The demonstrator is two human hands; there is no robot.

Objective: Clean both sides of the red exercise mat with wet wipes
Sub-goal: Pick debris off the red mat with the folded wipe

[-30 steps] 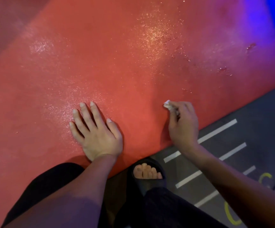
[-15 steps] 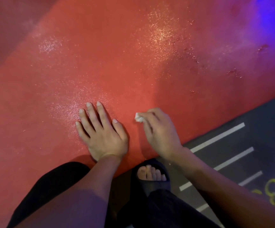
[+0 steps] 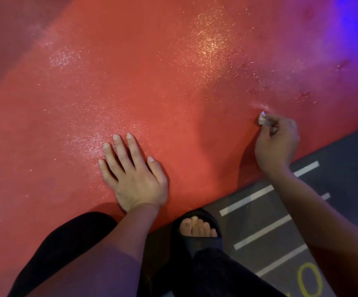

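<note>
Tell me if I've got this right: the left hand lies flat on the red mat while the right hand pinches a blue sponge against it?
Not quite. The head view shows the right hand pinching a small white wipe, not a blue sponge. The rest holds: the left hand lies flat on the red mat.

A dark grey floor point(image 3: 345, 159) fills the lower right corner, marked with parallel white stripes point(image 3: 261, 232) and a yellow ring point(image 3: 309, 281), while a foot in a black open-toed slipper point(image 3: 197, 236) and black trouser legs point(image 3: 66, 249) occupy the bottom edge.
</note>
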